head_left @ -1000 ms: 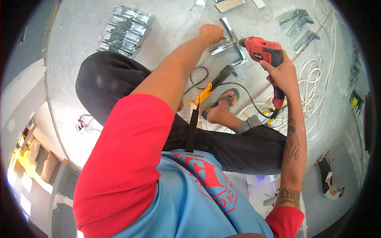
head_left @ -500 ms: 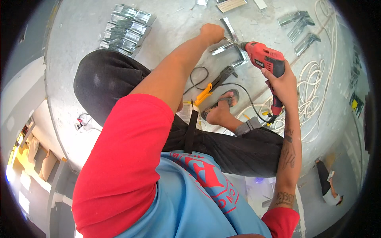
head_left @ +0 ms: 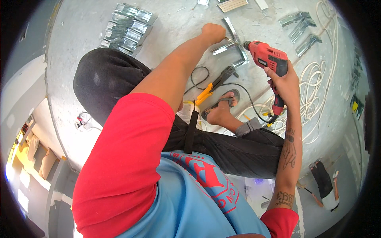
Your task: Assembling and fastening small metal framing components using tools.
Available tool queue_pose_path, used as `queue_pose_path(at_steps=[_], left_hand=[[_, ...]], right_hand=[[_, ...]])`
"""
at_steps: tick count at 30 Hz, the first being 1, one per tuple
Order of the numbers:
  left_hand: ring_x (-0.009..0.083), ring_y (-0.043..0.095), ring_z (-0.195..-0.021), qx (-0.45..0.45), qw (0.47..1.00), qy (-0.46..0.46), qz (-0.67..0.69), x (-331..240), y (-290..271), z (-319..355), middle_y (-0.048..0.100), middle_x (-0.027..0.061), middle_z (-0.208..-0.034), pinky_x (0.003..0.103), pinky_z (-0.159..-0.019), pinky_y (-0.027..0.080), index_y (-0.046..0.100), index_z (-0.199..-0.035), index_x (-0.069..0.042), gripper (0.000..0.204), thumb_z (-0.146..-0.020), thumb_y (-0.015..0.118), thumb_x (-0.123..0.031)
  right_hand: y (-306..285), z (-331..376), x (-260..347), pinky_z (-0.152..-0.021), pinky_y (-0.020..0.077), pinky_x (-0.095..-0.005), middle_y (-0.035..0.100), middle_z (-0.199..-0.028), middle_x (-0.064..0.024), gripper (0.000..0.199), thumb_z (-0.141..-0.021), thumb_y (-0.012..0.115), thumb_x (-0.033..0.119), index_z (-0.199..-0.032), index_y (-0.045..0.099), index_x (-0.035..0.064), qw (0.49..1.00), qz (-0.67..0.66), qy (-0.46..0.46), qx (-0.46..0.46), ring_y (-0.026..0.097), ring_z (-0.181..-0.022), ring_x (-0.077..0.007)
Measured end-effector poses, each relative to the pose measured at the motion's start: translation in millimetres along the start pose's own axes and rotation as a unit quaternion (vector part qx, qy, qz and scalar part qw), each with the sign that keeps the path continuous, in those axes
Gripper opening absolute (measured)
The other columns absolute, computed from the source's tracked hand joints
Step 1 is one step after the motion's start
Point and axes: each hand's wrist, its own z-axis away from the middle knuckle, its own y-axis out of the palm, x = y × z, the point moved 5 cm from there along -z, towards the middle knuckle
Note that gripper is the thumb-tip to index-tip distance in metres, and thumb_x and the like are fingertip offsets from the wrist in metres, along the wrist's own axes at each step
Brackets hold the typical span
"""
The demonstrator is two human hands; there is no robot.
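Note:
In my right hand (head_left: 286,85) is a red and black power drill (head_left: 265,55), gripped by its handle, with its chuck pointing left. The bit end meets crossed pieces of bent, shiny metal channel (head_left: 239,51) on the floor. My left hand (head_left: 213,33) is closed in a fist just left of those pieces. A thin, dark, rod-like thing (head_left: 229,40) sticks out of it toward the drill's tip; its kind is unclear. Between my hands and my sandalled foot (head_left: 222,109) lies a yellow and black hand tool (head_left: 212,87).
Stacked metal channel pieces (head_left: 129,29) lie at the far left, several more (head_left: 299,25) at the far right. Coiled white cable (head_left: 311,85) spreads right of the drill. A black cord (head_left: 250,99) runs to the drill handle. Another person (head_left: 325,184) is at the lower right.
The drill and my right hand have shifted very slightly right. My left hand stays almost in place. The other person at the lower right has moved, with an arm now reaching out.

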Motion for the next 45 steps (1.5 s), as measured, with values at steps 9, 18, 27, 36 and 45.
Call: queue_pose_path(at_steps=[9, 18, 27, 36, 45], left_hand=[[0.0298, 0.069, -0.082, 0.003, 1.000, -0.002, 0.002, 5, 1, -1, 0.070, 0.0127, -0.090, 0.041, -0.068, 0.055, 0.072, -0.085, -0.009, 0.018, -0.081, 0.057, -0.018], [0.0302, 0.069, -0.082, 0.006, 1.000, 0.000, 0.004, 1, -2, 2, 0.070, 0.0132, -0.090, 0.041, -0.066, 0.055, 0.072, -0.085, -0.008, 0.018, -0.080, 0.057, -0.017], [0.0300, 0.069, -0.083, -0.003, 1.000, 0.002, 0.009, -1, -5, 1, 0.071, 0.0125, -0.090, 0.041, -0.067, 0.056, 0.072, -0.084, -0.007, 0.018, -0.079, 0.058, -0.018], [0.0291, 0.069, -0.083, -0.007, 1.000, -0.004, 0.009, 1, -3, 3, 0.071, 0.0116, -0.090, 0.041, -0.065, 0.056, 0.072, -0.085, -0.009, 0.017, -0.079, 0.058, -0.017], [0.0294, 0.069, -0.085, 0.015, 1.000, -0.007, 0.006, 4, -3, 4, 0.070, 0.0117, -0.094, 0.042, -0.066, 0.056, 0.072, -0.088, -0.009, 0.019, -0.081, 0.055, -0.015]], right_hand=[[4, -3, 2, -0.051, 0.0501, -0.0285, 0.066, -0.073, -0.0092, 0.046, -0.075, 0.076, 0.027, -0.108, 0.057, 0.0020, 1.000, 0.004, 0.000, 0.004, 0.066, -0.058, -0.0160], [4, -12, 11, -0.048, 0.0493, -0.0288, 0.065, -0.071, -0.0092, 0.049, -0.076, 0.075, 0.026, -0.112, 0.054, 0.0009, 0.999, 0.027, -0.018, 0.023, 0.064, -0.055, -0.0159], [2, -12, 16, -0.046, 0.0485, -0.0285, 0.063, -0.069, -0.0089, 0.049, -0.076, 0.075, 0.026, -0.111, 0.053, 0.0005, 0.999, 0.039, -0.014, 0.029, 0.064, -0.054, -0.0160], [4, -15, 19, -0.045, 0.0487, -0.0279, 0.063, -0.071, -0.0090, 0.047, -0.077, 0.075, 0.024, -0.110, 0.053, -0.0003, 0.998, 0.038, -0.010, 0.038, 0.063, -0.053, -0.0149], [8, -19, 29, -0.044, 0.0496, -0.0282, 0.064, -0.074, -0.0096, 0.048, -0.076, 0.075, 0.024, -0.112, 0.053, 0.0005, 0.996, 0.069, -0.017, 0.058, 0.063, -0.053, -0.0150]])
